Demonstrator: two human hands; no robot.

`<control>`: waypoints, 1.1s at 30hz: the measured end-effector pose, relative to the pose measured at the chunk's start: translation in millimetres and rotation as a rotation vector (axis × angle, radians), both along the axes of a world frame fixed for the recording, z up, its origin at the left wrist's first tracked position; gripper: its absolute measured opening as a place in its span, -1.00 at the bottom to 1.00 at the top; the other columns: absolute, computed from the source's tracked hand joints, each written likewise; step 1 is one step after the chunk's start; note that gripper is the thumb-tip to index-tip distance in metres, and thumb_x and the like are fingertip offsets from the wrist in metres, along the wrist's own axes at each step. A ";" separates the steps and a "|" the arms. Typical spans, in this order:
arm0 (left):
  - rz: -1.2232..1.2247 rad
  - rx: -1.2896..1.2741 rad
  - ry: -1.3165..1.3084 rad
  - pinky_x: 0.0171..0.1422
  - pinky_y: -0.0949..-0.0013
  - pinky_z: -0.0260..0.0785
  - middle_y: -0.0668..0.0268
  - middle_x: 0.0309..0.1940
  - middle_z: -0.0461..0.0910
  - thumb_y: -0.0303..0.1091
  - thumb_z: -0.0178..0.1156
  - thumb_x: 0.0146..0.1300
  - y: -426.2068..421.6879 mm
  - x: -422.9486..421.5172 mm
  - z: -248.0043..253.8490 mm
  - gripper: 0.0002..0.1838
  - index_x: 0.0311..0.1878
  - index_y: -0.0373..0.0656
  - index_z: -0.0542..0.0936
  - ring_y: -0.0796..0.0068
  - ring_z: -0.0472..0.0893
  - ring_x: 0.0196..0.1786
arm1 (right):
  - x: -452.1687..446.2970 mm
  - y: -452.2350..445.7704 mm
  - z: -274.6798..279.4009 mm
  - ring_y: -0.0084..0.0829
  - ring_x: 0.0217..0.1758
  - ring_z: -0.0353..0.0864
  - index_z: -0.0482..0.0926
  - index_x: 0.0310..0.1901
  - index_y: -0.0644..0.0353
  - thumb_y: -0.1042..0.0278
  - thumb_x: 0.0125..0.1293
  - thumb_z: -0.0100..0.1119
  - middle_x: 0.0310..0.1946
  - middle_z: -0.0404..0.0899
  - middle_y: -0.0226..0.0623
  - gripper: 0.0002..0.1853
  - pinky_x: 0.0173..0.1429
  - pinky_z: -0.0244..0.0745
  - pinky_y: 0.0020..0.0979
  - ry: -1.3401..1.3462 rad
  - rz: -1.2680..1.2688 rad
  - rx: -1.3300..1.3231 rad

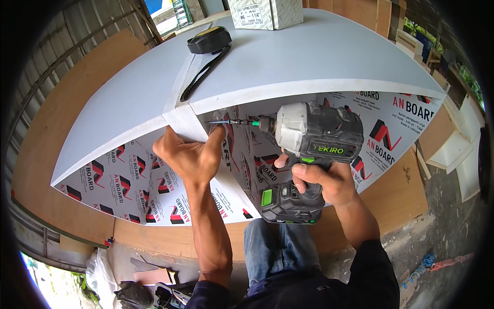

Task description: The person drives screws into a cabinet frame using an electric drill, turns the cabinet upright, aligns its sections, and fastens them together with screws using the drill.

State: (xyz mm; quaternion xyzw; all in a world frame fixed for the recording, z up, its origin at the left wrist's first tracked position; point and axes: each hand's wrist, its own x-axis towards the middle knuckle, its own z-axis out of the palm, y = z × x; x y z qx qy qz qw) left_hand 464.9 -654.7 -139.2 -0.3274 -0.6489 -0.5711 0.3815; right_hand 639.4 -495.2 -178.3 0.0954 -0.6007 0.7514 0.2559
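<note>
My right hand is wrapped round the handle of a cordless impact driver, black and grey with green marks and a battery at its base. Its bit points left, with the tip against the inner side of a white divider panel. My left hand clasps the front edge of that panel, and one digit lies right beside the bit tip. Whether a screw sits at the tip is too small to tell. The panel stands inside a white board cabinet whose inner faces carry printed film.
On the cabinet top lie a black tape measure with a strap and a screw box. A wooden sheet leans at the left. Tools and bags rest on the floor at lower left; a coiled blue hose lies at lower right.
</note>
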 end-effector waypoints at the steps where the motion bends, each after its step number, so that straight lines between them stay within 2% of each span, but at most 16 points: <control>1: 0.007 -0.010 0.010 -0.38 0.43 0.43 0.28 -0.62 0.64 -0.34 0.36 -0.32 -0.5 0.0 0.1 -0.67 -0.43 -0.39 0.66 0.49 0.56 -0.61 | 0.1 -0.3 -0.4 -0.59 -0.50 0.52 0.50 0.15 0.37 0.61 0.29 0.23 -0.14 0.71 -0.12 -0.62 -0.41 0.47 -0.56 0.000 0.000 0.000; 3: 0.016 -0.019 0.020 -0.38 0.44 0.43 0.28 -0.62 0.64 -0.35 0.36 -0.31 -1.2 -0.2 -0.2 -0.68 -0.44 -0.40 0.66 0.50 0.56 -0.61 | 0.5 -1.3 -1.8 -0.51 -0.53 0.52 0.48 0.17 0.45 0.57 0.27 0.17 -0.11 0.69 0.03 -0.58 -0.42 0.50 -0.49 -0.009 -0.044 0.048; 6: -0.009 0.001 0.048 -0.39 0.46 0.42 0.27 -0.64 0.63 -0.37 0.35 -0.29 0.4 -1.1 0.0 -0.70 -0.46 -0.41 0.65 0.51 0.55 -0.62 | -0.9 -3.4 -3.0 -0.51 -0.53 0.52 0.47 0.18 0.45 0.57 0.27 0.17 -0.11 0.69 0.04 -0.58 -0.43 0.49 -0.49 0.005 -0.049 0.024; 10: -0.006 -0.002 0.051 -0.42 0.46 0.40 0.28 -0.65 0.62 -0.38 0.34 -0.28 0.3 -0.7 -0.2 -0.72 -0.46 -0.41 0.64 0.53 0.53 -0.63 | -1.3 -5.5 -2.5 -0.51 -0.53 0.52 0.47 0.18 0.46 0.57 0.27 0.17 -0.11 0.69 0.04 -0.57 -0.43 0.48 -0.48 0.005 -0.056 0.035; 12: -0.001 -0.007 0.038 -0.42 0.46 0.39 0.28 -0.65 0.63 -0.38 0.34 -0.28 0.2 0.0 0.2 -0.72 -0.47 -0.41 0.64 0.53 0.53 -0.63 | -0.7 -6.7 0.1 -0.59 -0.51 0.50 0.50 0.09 0.38 0.63 0.29 0.21 -0.14 0.71 -0.12 -0.67 -0.41 0.48 -0.54 0.006 -0.049 -0.007; 19: -0.001 -0.005 0.051 -0.42 0.46 0.40 0.27 -0.64 0.63 -0.38 0.34 -0.28 0.0 -1.4 -0.3 -0.71 -0.45 -0.41 0.64 0.52 0.54 -0.62 | -0.3 -3.1 3.1 -0.58 -0.52 0.50 0.50 0.10 0.39 0.63 0.28 0.21 -0.16 0.71 -0.11 -0.66 -0.42 0.47 -0.54 -0.016 -0.032 0.000; 21: 0.005 -0.005 0.060 -0.41 0.46 0.40 0.26 -0.64 0.63 -0.38 0.34 -0.28 0.8 -1.2 -0.4 -0.70 -0.45 -0.41 0.64 0.52 0.54 -0.62 | -1.6 -0.5 5.3 -0.52 -0.55 0.50 0.52 0.12 0.44 0.54 0.26 0.18 -0.15 0.69 0.02 -0.62 -0.43 0.47 -0.50 -0.054 -0.030 0.046; 33: -0.009 0.005 0.012 -0.39 0.45 0.43 0.25 -0.59 0.66 -0.40 0.33 -0.29 1.5 1.0 -0.2 -0.67 -0.39 -0.43 0.66 0.51 0.57 -0.59 | -14.9 24.1 15.3 -0.54 -0.58 0.45 0.54 0.06 0.42 0.55 0.23 0.20 -0.27 0.66 -0.03 -0.65 -0.45 0.40 -0.51 -0.065 0.097 0.072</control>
